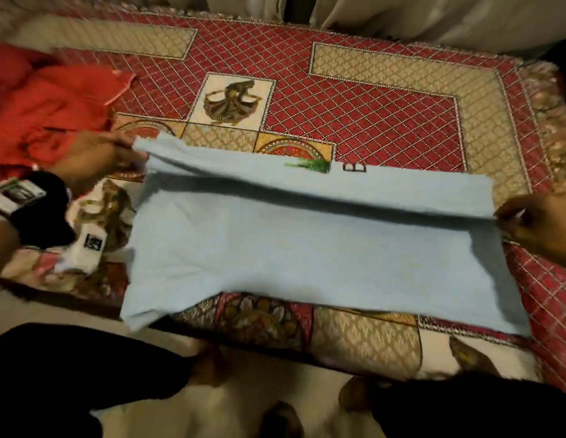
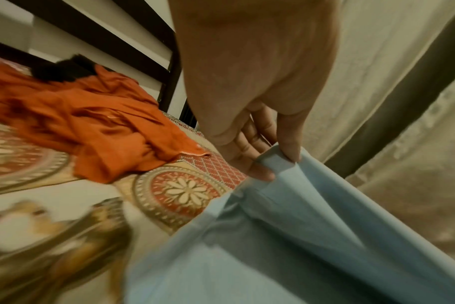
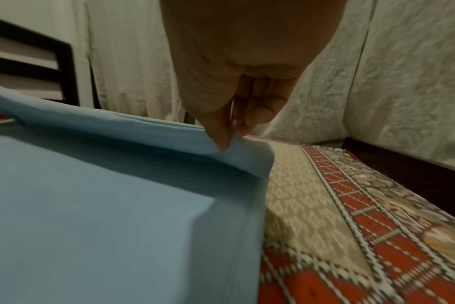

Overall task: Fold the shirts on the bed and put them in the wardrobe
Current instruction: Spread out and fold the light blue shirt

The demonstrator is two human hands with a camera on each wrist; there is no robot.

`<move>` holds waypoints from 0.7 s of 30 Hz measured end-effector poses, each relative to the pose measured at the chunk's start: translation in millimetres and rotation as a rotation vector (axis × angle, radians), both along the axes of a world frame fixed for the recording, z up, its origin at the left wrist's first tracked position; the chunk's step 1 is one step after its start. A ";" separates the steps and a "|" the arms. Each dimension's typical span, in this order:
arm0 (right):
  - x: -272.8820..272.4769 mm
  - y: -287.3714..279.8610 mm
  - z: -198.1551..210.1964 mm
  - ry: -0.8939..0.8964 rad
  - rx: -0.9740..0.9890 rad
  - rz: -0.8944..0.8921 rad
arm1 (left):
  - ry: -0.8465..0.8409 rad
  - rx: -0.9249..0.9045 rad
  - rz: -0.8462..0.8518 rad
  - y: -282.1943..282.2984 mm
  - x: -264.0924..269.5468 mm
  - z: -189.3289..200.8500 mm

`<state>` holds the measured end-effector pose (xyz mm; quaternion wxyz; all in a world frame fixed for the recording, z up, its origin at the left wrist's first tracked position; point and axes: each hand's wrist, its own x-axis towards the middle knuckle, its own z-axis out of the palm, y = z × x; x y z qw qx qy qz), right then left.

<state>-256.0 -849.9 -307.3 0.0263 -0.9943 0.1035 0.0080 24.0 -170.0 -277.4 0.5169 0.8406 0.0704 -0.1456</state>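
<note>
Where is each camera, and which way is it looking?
Head: up high, looking down at the bed; both hands and dark-clad legs show.
Left wrist: looks along the left hand pinching the blue shirt.
Right wrist: looks along the right hand pinching the shirt's other end.
All three share the blue shirt.

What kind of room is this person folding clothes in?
Most likely a bedroom at home. A light blue cotton shirt lies spread on a bed with a red and gold patterned bedspread, a dark slatted wooden headboard stands at one end, and pale curtains hang behind the bed.
</note>
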 end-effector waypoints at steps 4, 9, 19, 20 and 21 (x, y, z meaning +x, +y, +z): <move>-57.3 45.5 -2.1 0.105 0.006 0.071 | 0.045 0.159 -0.038 28.3 -91.6 -14.2; -92.4 56.0 -5.7 0.133 0.026 0.029 | 0.099 0.164 -0.026 48.9 -119.8 -32.2; -124.4 66.9 -5.4 0.118 -0.008 0.055 | 0.080 0.345 -0.284 60.0 -135.5 -38.6; -126.4 64.8 -10.0 0.142 -0.007 0.080 | 0.062 0.359 -0.321 61.8 -137.5 -40.2; -129.8 64.4 -12.2 0.177 -0.003 0.113 | 0.047 0.393 -0.382 61.2 -140.1 -39.6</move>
